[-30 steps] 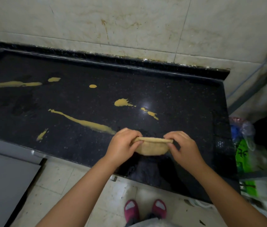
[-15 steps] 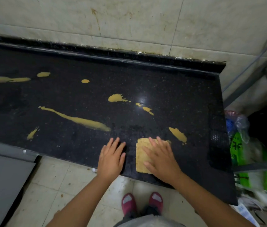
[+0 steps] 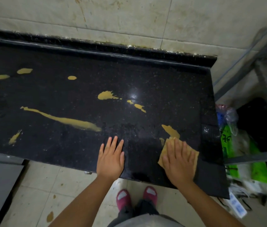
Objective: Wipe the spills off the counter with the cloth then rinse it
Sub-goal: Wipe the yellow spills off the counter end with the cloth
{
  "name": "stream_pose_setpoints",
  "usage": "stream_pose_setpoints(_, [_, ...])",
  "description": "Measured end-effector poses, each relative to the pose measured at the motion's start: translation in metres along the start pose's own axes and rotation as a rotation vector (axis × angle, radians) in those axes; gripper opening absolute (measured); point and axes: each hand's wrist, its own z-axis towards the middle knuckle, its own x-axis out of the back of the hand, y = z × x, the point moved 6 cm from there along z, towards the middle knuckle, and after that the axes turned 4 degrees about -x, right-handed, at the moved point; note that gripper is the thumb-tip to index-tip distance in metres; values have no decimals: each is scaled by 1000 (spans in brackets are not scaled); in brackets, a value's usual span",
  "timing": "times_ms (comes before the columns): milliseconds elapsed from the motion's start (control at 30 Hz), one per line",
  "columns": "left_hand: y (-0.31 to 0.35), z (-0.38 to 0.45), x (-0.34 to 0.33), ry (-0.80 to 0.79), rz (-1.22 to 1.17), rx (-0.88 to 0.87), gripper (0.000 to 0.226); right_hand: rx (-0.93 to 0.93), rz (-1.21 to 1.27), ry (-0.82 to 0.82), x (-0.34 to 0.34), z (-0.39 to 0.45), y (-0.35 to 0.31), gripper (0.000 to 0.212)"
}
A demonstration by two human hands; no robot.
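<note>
Black stone counter point(image 3: 162, 76): yellow spills run across it from nine o'clock to three; we judge hardly any wiped so far.
Long streak point(image 3: 67, 119): the biggest spill, at ten o'clock from our left hand; better to fold the cloth to a fresh face before tackling it.
Right hand point(image 3: 177, 161): fingers straight and spread, pressing the cloth flat, gripping nothing.
Left hand point(image 3: 110, 157): flat and relaxed on bare stone near the front edge, holding nothing, bracing us.
Cloth point(image 3: 193, 157): tan, under our right palm, at the right front of the counter.
Nearest blob point(image 3: 171, 131): at twelve o'clock, touching the cloth's far corner; we should push forward with even pressure and gather it, not smear.
</note>
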Motion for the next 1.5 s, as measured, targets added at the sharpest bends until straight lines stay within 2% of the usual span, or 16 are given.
stream_pose_setpoints(67, [-1, 0, 1, 55, 27, -3, 51, -20, 11, -28, 0, 17, -35, 79])
stream_pose_setpoints(167, [-3, 1, 0, 85, 7, 2, 47, 134, -5, -66, -3, 8, -86, 61])
stream_pose_setpoints(233, [-1, -1, 2, 91, -3, -4, 48, 291, -3, -112, -9, -19, -82, 54])
stream_pose_setpoints(300, [-1, 0, 2, 76, -14, 8, 49, 325, -1, 3, -10, -41, -38, 52])
stream_pose_setpoints(433, [-1, 0, -1, 44, -83, 28, 54, 2, -21, 21, -1, -24, 61, 58])
stream_pose_setpoints(533, [-1, -1, -2, 38, -118, 27, 64, -217, 18, -112, -3, 0, 48, 84])
stream_pose_setpoints(600, [-1, -1, -2, 47, -124, 29, 67, -72, 25, -86, -4, 6, -7, 78])
stream_pose_setpoints(700, [0, -1, 1, 50, -149, 23, 69, 202, -34, -112, -11, -13, -71, 48])
stream_pose_setpoints(800, [2, -1, 2, 27, -152, 18, 77, 286, -12, -109, -9, -39, -46, 50])
stream_pose_setpoints(900, [3, -1, 5, 40, -144, 22, 70, 149, -8, -28, -5, -48, 30, 50])
stream_pose_setpoints(1000, [4, 6, 18, 144, -149, 0, 49, -197, 66, -85, 9, -21, 101, 54])
stream_pose_setpoints(1067, [2, 13, 25, 162, -169, -15, 42, -340, 59, -97, 19, 7, 112, 65])
stream_pose_setpoints(1133, [1, 21, 28, 151, -143, -29, 43, -412, 127, -143, 21, 36, 94, 58])
stream_pose_setpoints(1333, [3, 16, 7, 2, -21, -37, 53, -210, 159, -222, 20, 92, -17, 52])
stream_pose_setpoints(1433, [1, 14, 6, 43, -52, -15, 47, 53, 109, -171, 11, 69, -57, 54])
stream_pose_setpoints(1500, [1, 14, 5, 27, -68, 1, 50, 196, 27, -124, 5, 36, -54, 57])
